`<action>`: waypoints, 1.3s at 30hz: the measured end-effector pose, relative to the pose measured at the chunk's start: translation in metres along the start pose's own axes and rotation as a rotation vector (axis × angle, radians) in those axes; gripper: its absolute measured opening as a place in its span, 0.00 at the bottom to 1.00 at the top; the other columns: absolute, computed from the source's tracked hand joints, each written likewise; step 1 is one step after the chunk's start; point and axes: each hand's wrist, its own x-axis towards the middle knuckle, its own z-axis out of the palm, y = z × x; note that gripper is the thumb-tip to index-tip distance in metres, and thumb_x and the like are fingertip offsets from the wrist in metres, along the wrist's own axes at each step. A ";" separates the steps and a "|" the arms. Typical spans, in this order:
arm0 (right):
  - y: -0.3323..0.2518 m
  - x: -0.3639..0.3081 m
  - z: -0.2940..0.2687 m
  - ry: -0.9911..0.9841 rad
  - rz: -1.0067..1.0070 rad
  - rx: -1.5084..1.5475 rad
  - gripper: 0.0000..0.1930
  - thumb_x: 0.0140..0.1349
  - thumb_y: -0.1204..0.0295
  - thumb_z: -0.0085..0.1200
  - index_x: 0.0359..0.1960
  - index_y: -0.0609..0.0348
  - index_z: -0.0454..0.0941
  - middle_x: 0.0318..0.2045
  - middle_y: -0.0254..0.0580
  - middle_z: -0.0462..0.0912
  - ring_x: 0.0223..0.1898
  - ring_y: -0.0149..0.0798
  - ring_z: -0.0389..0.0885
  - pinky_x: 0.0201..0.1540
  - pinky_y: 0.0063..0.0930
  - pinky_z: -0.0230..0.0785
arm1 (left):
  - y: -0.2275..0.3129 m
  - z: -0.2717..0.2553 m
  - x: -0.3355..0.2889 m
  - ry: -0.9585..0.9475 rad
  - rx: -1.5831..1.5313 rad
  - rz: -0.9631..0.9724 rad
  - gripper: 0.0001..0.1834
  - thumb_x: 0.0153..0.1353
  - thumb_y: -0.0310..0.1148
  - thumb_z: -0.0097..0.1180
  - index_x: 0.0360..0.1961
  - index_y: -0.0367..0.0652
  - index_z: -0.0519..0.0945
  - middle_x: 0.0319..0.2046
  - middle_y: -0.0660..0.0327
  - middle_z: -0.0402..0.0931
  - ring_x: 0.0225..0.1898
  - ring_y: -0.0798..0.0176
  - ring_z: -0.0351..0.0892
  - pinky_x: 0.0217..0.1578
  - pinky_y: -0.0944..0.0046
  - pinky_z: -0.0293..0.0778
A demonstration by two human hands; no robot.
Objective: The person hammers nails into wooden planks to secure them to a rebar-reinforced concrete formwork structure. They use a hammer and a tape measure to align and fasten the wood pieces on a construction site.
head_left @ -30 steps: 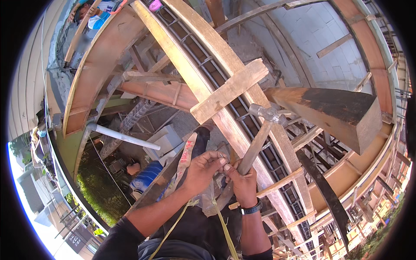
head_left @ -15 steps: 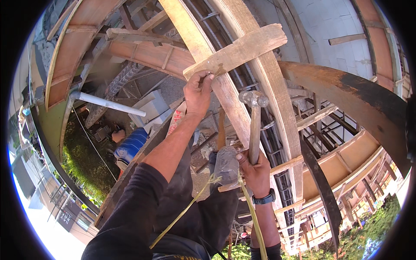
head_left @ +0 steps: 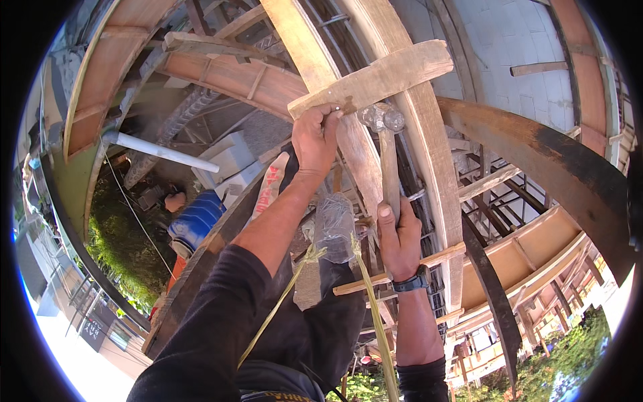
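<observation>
My right hand (head_left: 400,238) is wrapped around the wooden handle of a hammer (head_left: 389,161), thumb lying along it. The hammer's worn metal head is raised close to the near edge of a short wooden board (head_left: 395,72). That board lies crosswise over two long parallel timbers (head_left: 432,154). At its left end my left hand (head_left: 316,141) is closed in a pinch, fingertips against the near edge. A small bright spot shows at those fingertips, too small to name. Below, a clear plastic-wrapped container (head_left: 335,228) hangs on yellow cords (head_left: 274,311) before my legs.
Steel bars (head_left: 335,30) run between the timbers. A dark curved plank (head_left: 542,154) arches at right. A lower wooden crosspiece (head_left: 429,260) spans the timbers near my right wrist. Lower left, a person in blue (head_left: 197,221) is below, near a white pipe (head_left: 164,153).
My right hand has moved up with the hammer, bringing its head leftward and closer to the board and my left fingertips. My left hand keeps its pinch at the board's left end.
</observation>
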 end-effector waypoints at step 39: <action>-0.004 0.030 0.007 -0.052 -0.225 -0.451 0.21 0.74 0.56 0.52 0.42 0.68 0.73 0.21 0.53 0.80 0.25 0.51 0.86 0.28 0.39 0.74 | -0.009 -0.002 -0.006 0.044 0.092 0.161 0.07 0.60 0.25 0.64 0.39 0.45 0.82 0.36 0.63 0.83 0.41 0.53 0.79 0.45 0.54 0.69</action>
